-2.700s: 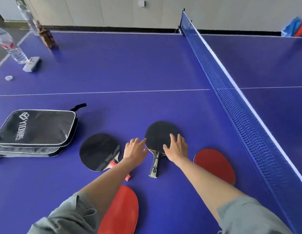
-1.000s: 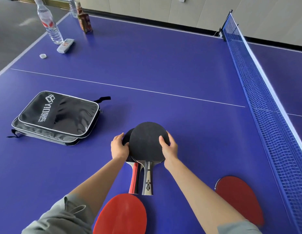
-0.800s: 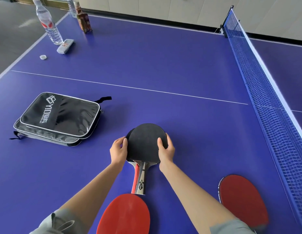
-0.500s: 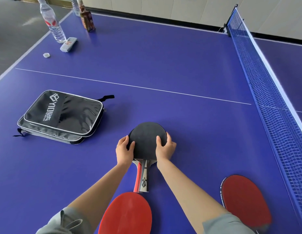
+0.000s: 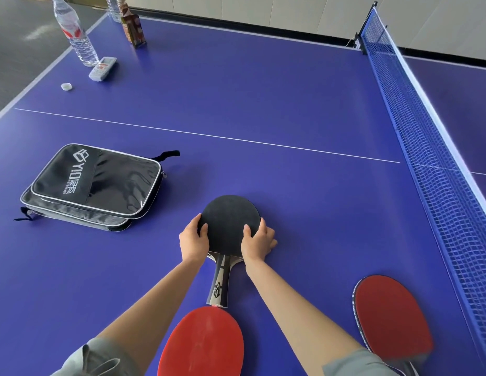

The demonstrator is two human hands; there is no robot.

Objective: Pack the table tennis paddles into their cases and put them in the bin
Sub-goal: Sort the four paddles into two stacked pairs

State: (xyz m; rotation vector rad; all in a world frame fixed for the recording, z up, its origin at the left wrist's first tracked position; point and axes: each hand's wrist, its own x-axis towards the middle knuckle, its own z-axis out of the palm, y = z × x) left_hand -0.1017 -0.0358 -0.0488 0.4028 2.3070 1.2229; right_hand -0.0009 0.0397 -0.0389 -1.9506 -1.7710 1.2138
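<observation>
While gripped at both edges, black paddle (image 5: 228, 223), left hand (image 5: 193, 242), right hand (image 5: 256, 243).

Bare forearms, grey-green sleeves (image 5: 98, 356) pushed up

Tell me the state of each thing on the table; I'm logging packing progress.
Black paddles: stacked, flat on the table, gripped at both edges.
Left hand: grips the stack's left edge.
Right hand: grips the right edge.
Cases: two stacked; whether zipped, unclear.
Near red paddle: loose, unpacked.
Right red paddle: loose, unpacked.
Water bottle: upright; a cap lies nearby.
</observation>
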